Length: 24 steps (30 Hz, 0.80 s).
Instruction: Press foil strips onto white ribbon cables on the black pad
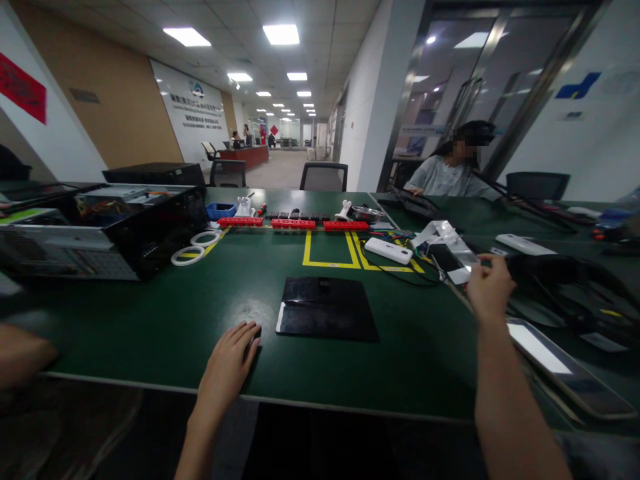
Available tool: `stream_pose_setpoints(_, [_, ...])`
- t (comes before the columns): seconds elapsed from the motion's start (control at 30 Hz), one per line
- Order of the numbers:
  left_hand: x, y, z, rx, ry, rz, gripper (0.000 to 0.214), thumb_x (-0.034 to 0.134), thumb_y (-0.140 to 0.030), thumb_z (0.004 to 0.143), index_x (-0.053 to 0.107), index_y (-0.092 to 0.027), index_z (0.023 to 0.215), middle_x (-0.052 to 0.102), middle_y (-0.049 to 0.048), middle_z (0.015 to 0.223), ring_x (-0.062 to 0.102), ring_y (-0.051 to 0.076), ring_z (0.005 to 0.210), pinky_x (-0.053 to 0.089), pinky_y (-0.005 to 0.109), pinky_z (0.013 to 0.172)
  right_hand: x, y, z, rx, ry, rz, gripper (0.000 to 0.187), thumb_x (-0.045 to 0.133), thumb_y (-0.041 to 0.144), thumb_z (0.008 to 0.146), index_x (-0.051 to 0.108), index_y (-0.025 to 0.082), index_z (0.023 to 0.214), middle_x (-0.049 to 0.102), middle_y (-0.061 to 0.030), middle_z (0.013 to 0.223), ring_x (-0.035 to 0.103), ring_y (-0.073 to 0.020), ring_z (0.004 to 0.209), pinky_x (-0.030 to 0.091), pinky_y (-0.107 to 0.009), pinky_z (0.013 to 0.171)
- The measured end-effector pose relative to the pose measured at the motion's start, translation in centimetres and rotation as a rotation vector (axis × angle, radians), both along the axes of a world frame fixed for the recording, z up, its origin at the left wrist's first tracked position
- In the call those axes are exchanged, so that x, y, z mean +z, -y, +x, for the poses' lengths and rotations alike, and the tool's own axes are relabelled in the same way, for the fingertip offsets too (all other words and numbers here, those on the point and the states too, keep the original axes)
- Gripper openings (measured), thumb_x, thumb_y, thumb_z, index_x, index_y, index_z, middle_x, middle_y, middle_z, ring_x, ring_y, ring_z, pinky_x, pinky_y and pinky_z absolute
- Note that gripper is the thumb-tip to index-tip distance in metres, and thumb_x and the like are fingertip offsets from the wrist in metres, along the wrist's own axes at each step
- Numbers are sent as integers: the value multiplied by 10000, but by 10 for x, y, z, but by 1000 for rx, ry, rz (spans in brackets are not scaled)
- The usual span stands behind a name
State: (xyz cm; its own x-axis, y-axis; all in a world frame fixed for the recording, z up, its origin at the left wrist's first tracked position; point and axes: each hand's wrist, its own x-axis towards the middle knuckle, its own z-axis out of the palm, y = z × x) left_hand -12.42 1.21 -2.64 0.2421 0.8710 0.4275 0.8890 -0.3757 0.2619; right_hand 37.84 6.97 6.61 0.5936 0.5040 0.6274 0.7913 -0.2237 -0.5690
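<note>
My left hand point(227, 363) lies on the green table near its front edge, fingers stretched out and holding nothing. To its right is a glossy black flat panel point(327, 310) with a small raised part at its far edge and a white mark at its left corner. Farther right, my right hand point(490, 287) is closed in a pinch on the edge of a clear plastic bag point(453, 240). A dark flat item point(444, 257) shows at the bag; whether it is inside I cannot tell.
Red trays point(293, 224) line the back, behind yellow tape outlines point(331, 265). A white power bank point(389, 251) and cables lie right of centre. An open computer case point(95, 233) and white tape rolls point(188, 255) stand left. A tablet point(565, 367) lies right. A person point(450, 167) sits opposite.
</note>
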Motion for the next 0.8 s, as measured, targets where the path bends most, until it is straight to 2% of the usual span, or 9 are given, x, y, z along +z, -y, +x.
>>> stream_pose_setpoints(0.07, [0,0,0,2,1,2,351,408,-352,909,605,-207,1160,626,64,1205,522,244,1172,373,445,1016,2,0,-6,-33,99,-21,282,441,188,803,559,165,1059,591,-56,708,569,-225,705,411,-358,751])
stream_pose_setpoints(0.23, [1,0,0,1,-2,-13,355,410,-345,907,603,-190,1162,627,71,1203,516,247,1177,374,448,1013,6,2,-14,-96,285,-2,326,393,238,838,584,146,1084,628,-102,771,580,-237,686,396,-312,653])
stream_pose_setpoints(0.4, [-1,-1,0,-1,7,-3,354,416,-351,905,606,-192,1157,623,73,1208,520,246,1172,375,446,1012,9,4,-17,43,464,234,319,364,264,848,610,122,994,649,-126,852,608,-232,734,430,-303,662])
stream_pose_setpoints(0.5, [-1,-1,0,1,1,-6,355,418,-350,904,605,-192,1160,627,73,1203,522,251,1171,381,451,1006,17,10,-34,145,408,354,295,399,303,854,609,134,972,644,-108,843,605,-199,661,453,-295,626])
stream_pose_setpoints(0.6, [0,0,0,2,-1,-6,354,409,-343,908,603,-195,1163,627,69,1202,521,248,1173,385,449,1005,25,20,-59,352,134,406,241,509,339,828,594,164,969,622,-48,750,558,-145,521,445,-252,509])
stream_pose_setpoints(0.67, [0,0,1,4,3,-3,354,401,-341,911,604,-197,1162,629,67,1200,522,246,1172,385,448,1006,28,26,-73,590,-90,391,235,600,354,780,582,181,939,605,-14,685,542,-131,491,438,-233,470])
stream_pose_setpoints(0.73, [1,1,1,6,11,1,352,399,-340,913,606,-200,1160,631,65,1198,524,245,1170,387,450,1005,29,29,-81,860,-287,309,262,665,369,733,562,193,898,610,-7,682,558,-134,525,439,-225,472])
stream_pose_setpoints(0.8, [1,1,1,4,22,9,348,399,-338,912,613,-204,1151,636,64,1190,530,246,1163,392,453,1002,28,31,-84,1078,-441,145,291,683,388,724,533,199,886,613,-7,696,560,-132,544,425,-214,469])
